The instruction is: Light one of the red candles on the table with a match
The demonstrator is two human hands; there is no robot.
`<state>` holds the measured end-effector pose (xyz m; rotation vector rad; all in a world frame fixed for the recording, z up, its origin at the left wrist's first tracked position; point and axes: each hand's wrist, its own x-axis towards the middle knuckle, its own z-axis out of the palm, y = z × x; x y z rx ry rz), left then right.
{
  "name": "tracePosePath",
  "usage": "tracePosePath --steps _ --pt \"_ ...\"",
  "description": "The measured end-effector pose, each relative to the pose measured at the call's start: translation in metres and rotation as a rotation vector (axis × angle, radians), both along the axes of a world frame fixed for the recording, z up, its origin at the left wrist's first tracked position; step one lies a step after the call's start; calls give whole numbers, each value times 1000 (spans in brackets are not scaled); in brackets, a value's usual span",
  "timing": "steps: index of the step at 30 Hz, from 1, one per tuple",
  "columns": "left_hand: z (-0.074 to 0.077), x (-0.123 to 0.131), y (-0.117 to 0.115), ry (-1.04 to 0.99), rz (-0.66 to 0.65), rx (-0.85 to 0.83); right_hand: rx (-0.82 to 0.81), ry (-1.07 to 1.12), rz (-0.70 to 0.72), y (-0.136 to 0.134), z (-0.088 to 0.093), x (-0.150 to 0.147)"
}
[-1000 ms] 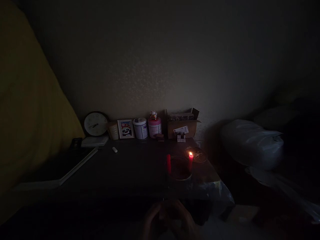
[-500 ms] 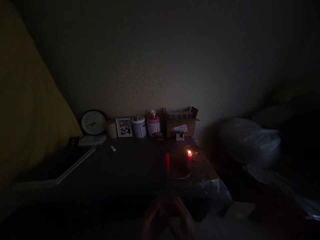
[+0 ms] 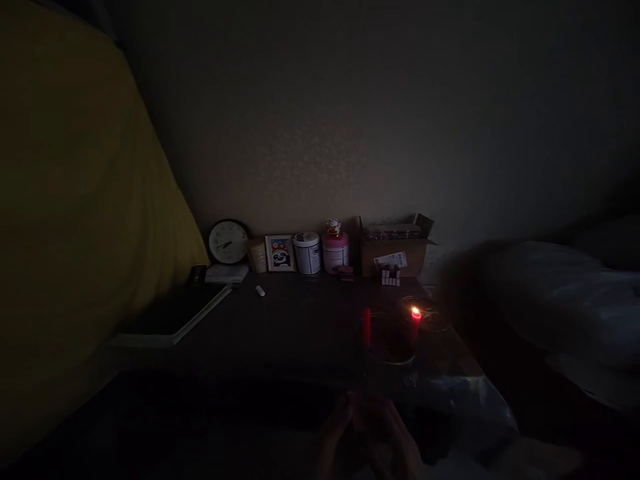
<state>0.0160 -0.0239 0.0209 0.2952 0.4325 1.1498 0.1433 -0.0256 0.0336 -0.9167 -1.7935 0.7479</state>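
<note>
In deep shadow at the bottom of the view, my left hand (image 3: 334, 437) and my right hand (image 3: 395, 437) are close together, fingers bent inward toward each other. Something small and dim may be pinched between the fingertips, but the dark hides what it is. Beyond them on the table stands a round dish (image 3: 393, 362) bearing two red candles. The right candle (image 3: 415, 325) burns with a small flame, while the left candle (image 3: 367, 327) is unlit. Both stand upright, and neither hand touches them.
Behind the dish lies a round plate (image 3: 437, 320). Along the wall stand a clock (image 3: 227, 241), stacked cups (image 3: 257, 256), a panda picture (image 3: 280, 254), two canisters (image 3: 307, 255) and an open cardboard box (image 3: 375, 257). A dark flat panel (image 3: 175, 313) lies left, near a yellow curtain (image 3: 100, 187).
The view has swung left, so the table and its things appear farther right. My hands stay close together in much the same pose. The flame still burns.
</note>
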Motion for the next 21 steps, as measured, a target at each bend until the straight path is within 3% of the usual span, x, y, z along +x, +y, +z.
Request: tracePosePath --steps 6,12,21 --pt "2 3 -2 -39 78 -20 49 -23 -7 2 -7 2" --pt "8 -1 -2 -16 -48 -53 61 -20 -5 3 0 0" --pt "9 2 -4 -168 26 -120 20 12 -73 2 -4 -2"
